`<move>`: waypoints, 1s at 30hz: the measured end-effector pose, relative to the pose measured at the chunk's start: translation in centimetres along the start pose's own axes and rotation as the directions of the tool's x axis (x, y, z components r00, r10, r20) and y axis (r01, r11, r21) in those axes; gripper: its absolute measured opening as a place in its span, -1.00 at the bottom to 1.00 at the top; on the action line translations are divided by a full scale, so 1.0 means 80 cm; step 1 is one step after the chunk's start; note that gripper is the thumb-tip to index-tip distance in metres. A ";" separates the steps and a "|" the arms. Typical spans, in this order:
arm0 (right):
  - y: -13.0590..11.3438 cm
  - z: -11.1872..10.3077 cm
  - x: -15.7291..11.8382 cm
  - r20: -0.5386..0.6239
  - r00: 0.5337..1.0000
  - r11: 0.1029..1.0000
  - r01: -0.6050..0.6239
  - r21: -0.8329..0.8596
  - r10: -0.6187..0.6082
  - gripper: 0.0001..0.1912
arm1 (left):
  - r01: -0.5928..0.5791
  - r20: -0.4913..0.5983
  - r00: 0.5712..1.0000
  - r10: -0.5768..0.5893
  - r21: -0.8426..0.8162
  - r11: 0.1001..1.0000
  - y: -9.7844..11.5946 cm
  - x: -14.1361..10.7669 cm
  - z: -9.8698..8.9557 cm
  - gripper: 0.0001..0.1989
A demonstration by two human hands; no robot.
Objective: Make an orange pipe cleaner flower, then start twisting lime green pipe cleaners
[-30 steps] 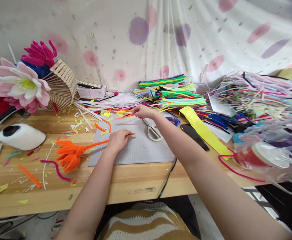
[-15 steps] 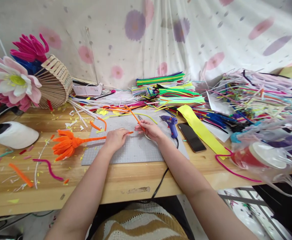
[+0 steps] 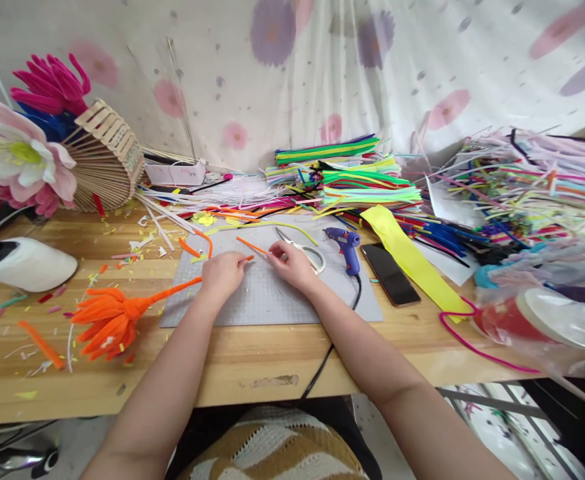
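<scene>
My left hand (image 3: 223, 275) is closed round the stem of an orange pipe-cleaner flower (image 3: 109, 317). The fluffy head hangs out to the left, and the stem's tip pokes past my fingers. A short orange pipe cleaner (image 3: 250, 245) is pinched in my right hand (image 3: 292, 263), its free end pointing up and left. The two hands are a small gap apart over a grey cutting mat (image 3: 267, 307). Scissors (image 3: 315, 257) with pale handles lie just behind my right hand, partly hidden by it. A purple glue gun (image 3: 345, 247) rests on the mat's right side.
Right of the mat are a phone (image 3: 391, 275), a yellow ribbon (image 3: 415, 260) and a bagged red cup (image 3: 507, 317). Pipe-cleaner bundles (image 3: 367, 180) are heaped at the back. At left stand a white bottle-like object (image 3: 32, 267) and finished flowers (image 3: 27, 157). Scraps litter the wood.
The orange flower has swung left and down and turned, now covering the magenta strip. The orange pipe cleaner in my right hand has tipped lower to the left. More of the scissors shows.
</scene>
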State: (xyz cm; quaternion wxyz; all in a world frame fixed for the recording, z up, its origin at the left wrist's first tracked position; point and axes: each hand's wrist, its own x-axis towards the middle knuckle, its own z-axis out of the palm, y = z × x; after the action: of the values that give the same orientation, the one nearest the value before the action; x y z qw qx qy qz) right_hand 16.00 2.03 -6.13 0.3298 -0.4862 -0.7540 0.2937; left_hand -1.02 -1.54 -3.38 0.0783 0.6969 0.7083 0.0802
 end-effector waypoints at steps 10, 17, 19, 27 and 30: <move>0.015 -0.133 -0.026 0.347 0.920 0.973 -0.118 -0.196 0.181 -0.70 | -0.003 0.062 0.998 0.005 -0.040 0.999 -0.001 0.002 -0.005 -0.70; 0.050 -0.182 -0.048 -0.156 0.872 0.671 -0.460 -0.581 0.463 -0.52 | 0.009 0.025 1.000 -0.007 -0.094 0.996 0.001 -0.005 0.002 -0.70; 0.058 -0.163 -0.037 -0.229 0.887 0.697 -0.457 -0.553 0.400 -0.46 | 0.046 0.027 0.999 -0.043 -0.130 0.990 0.001 -0.006 0.004 -0.70; 0.076 -0.119 -0.017 -0.338 0.754 0.811 -0.583 0.049 0.562 -0.62 | 0.107 -0.049 0.992 -0.118 -0.182 0.978 -0.004 -0.002 0.013 -0.70; 0.065 -0.112 -0.022 -0.188 0.851 0.801 -0.355 0.483 0.491 -0.62 | 0.134 -0.097 0.984 -0.150 -0.161 0.978 -0.006 0.001 0.017 -0.71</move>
State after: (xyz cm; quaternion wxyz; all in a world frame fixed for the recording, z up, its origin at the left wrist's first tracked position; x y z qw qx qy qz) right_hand 26.37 3.33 -5.01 0.4659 -0.5977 -0.4806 0.4413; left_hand -1.16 -1.45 -4.82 0.0985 0.6309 0.7513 0.1665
